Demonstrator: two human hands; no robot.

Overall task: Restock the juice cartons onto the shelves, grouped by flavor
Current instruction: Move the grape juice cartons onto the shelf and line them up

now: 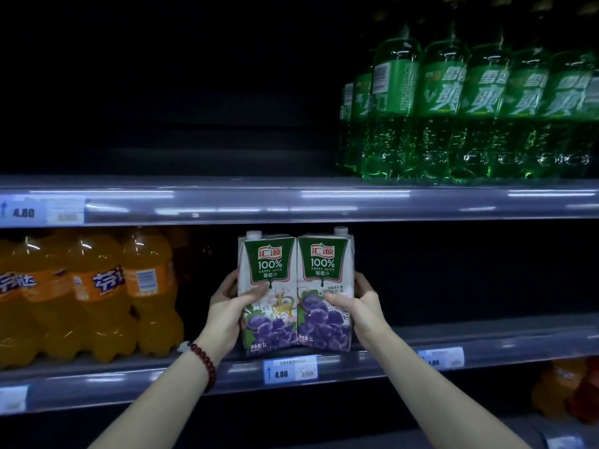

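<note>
Two upright grape cartons (296, 291), touching side by side at the shelf (486, 348) front edge; left hand (227, 314) and right hand (363, 306) each clamped on an outer carton side, empty depth straight behind.

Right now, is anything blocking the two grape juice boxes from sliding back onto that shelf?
Nothing visible does. The left hand and right hand hold the two grape juice cartons side by side at the front edge of the middle shelf. The space behind and to their right looks dark and bare; the orange soda bottles stand off to the left.
</note>
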